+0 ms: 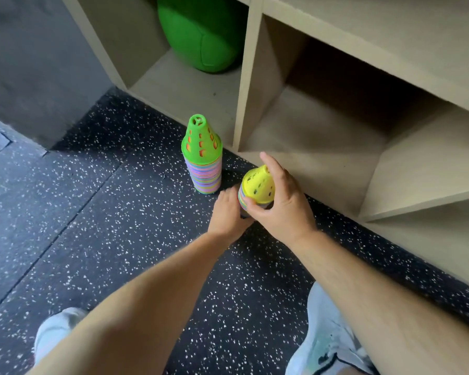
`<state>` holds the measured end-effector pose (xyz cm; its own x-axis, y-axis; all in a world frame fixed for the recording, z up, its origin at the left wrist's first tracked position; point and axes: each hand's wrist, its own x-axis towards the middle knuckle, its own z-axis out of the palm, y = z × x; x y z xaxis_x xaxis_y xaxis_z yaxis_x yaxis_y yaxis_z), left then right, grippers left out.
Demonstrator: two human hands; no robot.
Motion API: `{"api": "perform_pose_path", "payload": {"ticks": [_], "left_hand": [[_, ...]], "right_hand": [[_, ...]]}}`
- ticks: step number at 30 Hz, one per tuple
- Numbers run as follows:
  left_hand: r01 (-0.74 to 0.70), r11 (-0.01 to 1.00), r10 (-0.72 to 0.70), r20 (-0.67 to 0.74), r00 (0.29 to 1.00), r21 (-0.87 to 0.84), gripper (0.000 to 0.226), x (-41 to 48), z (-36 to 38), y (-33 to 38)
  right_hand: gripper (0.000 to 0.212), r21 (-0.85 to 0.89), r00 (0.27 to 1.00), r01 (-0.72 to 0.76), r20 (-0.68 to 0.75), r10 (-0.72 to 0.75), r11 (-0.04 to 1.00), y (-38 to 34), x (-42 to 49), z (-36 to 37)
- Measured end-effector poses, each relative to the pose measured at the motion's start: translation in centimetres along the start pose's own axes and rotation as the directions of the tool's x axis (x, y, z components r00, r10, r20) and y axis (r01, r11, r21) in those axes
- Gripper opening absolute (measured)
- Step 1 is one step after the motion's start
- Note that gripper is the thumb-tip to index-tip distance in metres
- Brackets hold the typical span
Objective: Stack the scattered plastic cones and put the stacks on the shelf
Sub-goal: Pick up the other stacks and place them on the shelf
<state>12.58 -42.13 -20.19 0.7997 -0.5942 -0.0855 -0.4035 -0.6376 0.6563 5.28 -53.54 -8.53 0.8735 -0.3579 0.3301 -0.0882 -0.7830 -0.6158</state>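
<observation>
Your right hand [279,204] is wrapped around the upper part of the yellow-topped stack [256,185] of multicoloured perforated plastic cones, thumb across the front and index finger sticking up past the tip. Your left hand [228,209] grips the same stack lower down from the other side, though most of its fingers are hidden behind it. So both hands are grasping the one stack. It's roughly upright, tip up, and I can't tell if its base is on the floor or already lifted, because your hands cover it.

The bit that matters: the beige wooden cubby shelf [248,77] is right behind the stack, and the open lower compartment sits ahead and to your right. Your right hand is the nearer one, so I'd guess it leads the stack in, kept upright.

Just to the left stands the green-topped stack [202,155] of the same striped cones, upright on the black speckled rubber floor [119,212], close to the shelf's divider and nearer your left hand. A fat green padded ball [201,36] fills the cubby behind it.
</observation>
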Motion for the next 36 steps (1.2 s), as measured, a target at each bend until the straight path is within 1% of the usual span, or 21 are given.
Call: {"api": "perform_pose_path", "payload": {"ticks": [3,6,9,12,14,18,22,24,26,28,31,33,36], "left_hand": [[-0.04,0.997,0.036,0.059,0.998,0.072,0.062,0.6,-0.6,0.2],[-0.055,0.995,0.046,0.11,0.993,0.082,0.069,-0.1,-1.0,0.5],[-0.031,0.999,0.027,0.131,0.991,0.027,0.074,-2.0,-1.7,0.8],[0.016,0.999,-0.011,0.139,0.99,-0.03,0.071,-3.9,-3.0,1.3],[0.06,0.992,-0.045,0.127,0.991,-0.114,0.068,-5.1,-4.4,2.2],[0.044,0.973,-0.035,0.046,0.998,-0.226,0.067,-6.9,-8.0,5.1],[-0.091,0.951,0.081,-0.043,0.996,-0.294,0.07,-7.2,-14.5,9.6],[-0.186,0.941,0.151,-0.141,0.978,-0.284,0.067,-6.9,-18.8,12.2],[-0.28,0.923,0.223,-0.224,0.949,-0.265,0.068,-6.4,-23.3,15.2],[-0.369,0.902,0.298,-0.294,0.908,-0.226,0.074,-5.9,-28.0,18.5],[-0.501,0.854,0.414,-0.399,0.818,-0.142,0.072,-5.5,-35.1,23.6],[-0.559,0.822,0.467,-0.436,0.769,-0.105,0.072,-5.5,-39.3,26.7],[-0.617,0.781,0.509,-0.476,0.717,-0.095,0.074,-5.5,-44.6,31.3]], "right_hand": [[0.087,0.048,0.996,-0.085,0.032,0.083,0.995,-0.1,0.2,-0.8],[0.092,0.062,0.981,-0.173,0.096,0.167,0.983,-0.1,0.1,-1.7],[0.097,0.072,0.97,-0.221,0.125,0.211,0.973,-0.5,-0.3,-2.7],[0.1,0.087,0.967,-0.229,0.131,0.217,0.969,-1.7,-0.6,-3.9],[0.1,0.095,0.969,-0.225,0.126,0.212,0.97,-3.0,-0.6,-5.0],[0.094,0.116,0.99,-0.131,0.062,0.124,0.985,-6.4,0.5,-8.0],[0.092,0.16,1.0,0.005,-0.023,-0.002,0.987,-12.1,4.2,-13.6],[0.093,0.147,0.995,0.075,-0.08,-0.064,0.986,-15.4,6.6,-17.1],[0.093,0.132,0.979,0.165,-0.139,-0.147,0.977,-19.0,9.0,-21.0],[0.092,0.124,0.955,0.254,-0.19,-0.229,0.959,-22.6,11.1,-25.2],[0.092,0.128,0.906,0.369,-0.269,-0.326,0.921,-28.1,13.6,-31.4],[0.092,0.126,0.872,0.43,-0.314,-0.375,0.894,-31.6,14.9,-35.1],[0.094,0.082,0.819,0.494,-0.378,-0.432,0.866,-35.9,16.6,-40.2]]}}
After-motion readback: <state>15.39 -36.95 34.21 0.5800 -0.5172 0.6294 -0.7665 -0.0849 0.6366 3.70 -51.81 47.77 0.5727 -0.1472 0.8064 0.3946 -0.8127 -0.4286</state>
